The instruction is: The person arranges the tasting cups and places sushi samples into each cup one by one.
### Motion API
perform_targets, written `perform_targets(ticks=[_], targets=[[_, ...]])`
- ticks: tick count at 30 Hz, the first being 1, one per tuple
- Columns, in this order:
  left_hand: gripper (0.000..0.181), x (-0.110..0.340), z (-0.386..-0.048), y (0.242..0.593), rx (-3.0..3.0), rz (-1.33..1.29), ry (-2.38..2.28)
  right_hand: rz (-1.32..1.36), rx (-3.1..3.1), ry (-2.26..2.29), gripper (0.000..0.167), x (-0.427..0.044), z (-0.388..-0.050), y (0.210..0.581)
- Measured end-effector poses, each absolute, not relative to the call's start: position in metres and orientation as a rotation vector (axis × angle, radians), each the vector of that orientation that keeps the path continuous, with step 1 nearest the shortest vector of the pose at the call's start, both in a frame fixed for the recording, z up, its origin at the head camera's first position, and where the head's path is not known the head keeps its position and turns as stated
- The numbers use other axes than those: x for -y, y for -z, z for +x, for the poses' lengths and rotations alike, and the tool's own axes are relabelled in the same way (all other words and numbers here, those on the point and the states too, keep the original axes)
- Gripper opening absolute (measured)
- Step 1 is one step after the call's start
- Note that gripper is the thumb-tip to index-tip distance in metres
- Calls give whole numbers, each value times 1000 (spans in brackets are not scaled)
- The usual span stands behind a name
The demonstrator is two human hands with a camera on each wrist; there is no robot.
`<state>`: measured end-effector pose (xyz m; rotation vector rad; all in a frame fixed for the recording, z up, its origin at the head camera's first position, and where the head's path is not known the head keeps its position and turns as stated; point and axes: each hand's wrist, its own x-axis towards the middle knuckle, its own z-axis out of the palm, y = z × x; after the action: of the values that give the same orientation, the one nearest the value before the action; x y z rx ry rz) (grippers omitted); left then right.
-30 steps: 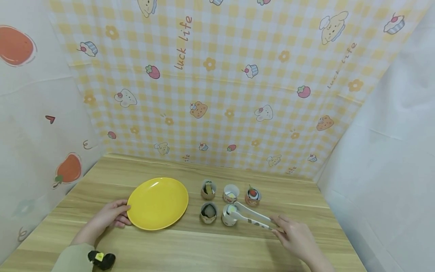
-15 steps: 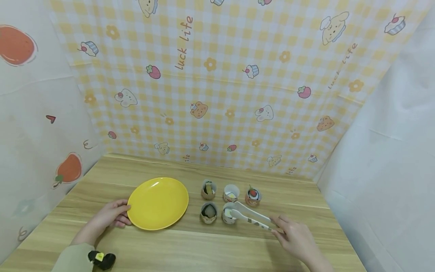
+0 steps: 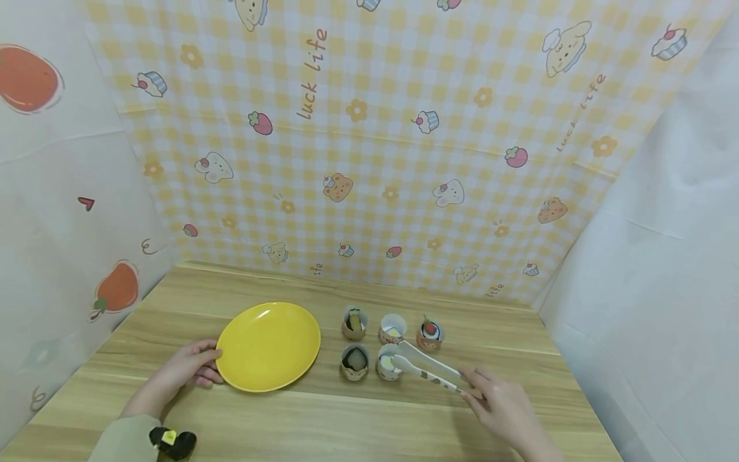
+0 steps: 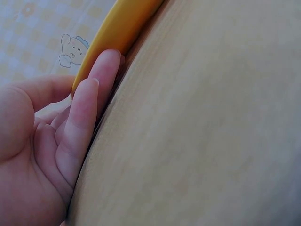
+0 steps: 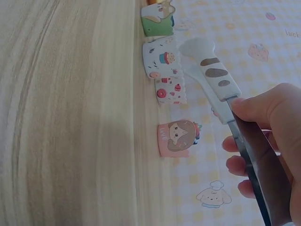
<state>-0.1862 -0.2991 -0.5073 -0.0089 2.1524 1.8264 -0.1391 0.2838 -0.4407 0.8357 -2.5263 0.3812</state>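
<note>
My left hand [image 3: 193, 364] grips the left rim of a round yellow plate [image 3: 268, 346]. In the left wrist view the thumb lies over the plate's rim [image 4: 117, 28] and the fingers lie beneath it. My right hand [image 3: 499, 401] holds white kitchen tongs [image 3: 430, 377] with brown patches, their arms spread apart. The tongs' tips are at the front middle paper cup [image 3: 390, 374], which has a pale white and yellow piece [image 3: 386, 363] in it. Whether the tips touch that piece cannot be told. The right wrist view shows the tongs [image 5: 216, 77] beside the printed cup [image 5: 157, 61].
Beside it stands a cup with a dark piece [image 3: 355, 360]. Behind are cups with a brownish piece [image 3: 355, 321], a pale piece [image 3: 392, 333] and a red-topped roll [image 3: 430, 332]. A checked cloth [image 3: 369, 160] hangs behind the wooden table [image 3: 323, 427].
The pale piece that showed at the tongs' tips above the front middle cup now sits lower, inside it. The tongs' tips have shifted slightly. My left hand and the plate have stayed still.
</note>
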Motion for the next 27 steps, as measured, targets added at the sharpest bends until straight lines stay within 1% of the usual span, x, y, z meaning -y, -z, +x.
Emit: perform_targets(ticks=[13, 27], targets=[[62, 300, -187, 508, -2144, 8, -1830, 736, 2510, -419, 41, -284, -137, 446], [61, 301, -187, 508, -2116, -2, -1845, 620, 2493, -414, 43, -287, -133, 444]])
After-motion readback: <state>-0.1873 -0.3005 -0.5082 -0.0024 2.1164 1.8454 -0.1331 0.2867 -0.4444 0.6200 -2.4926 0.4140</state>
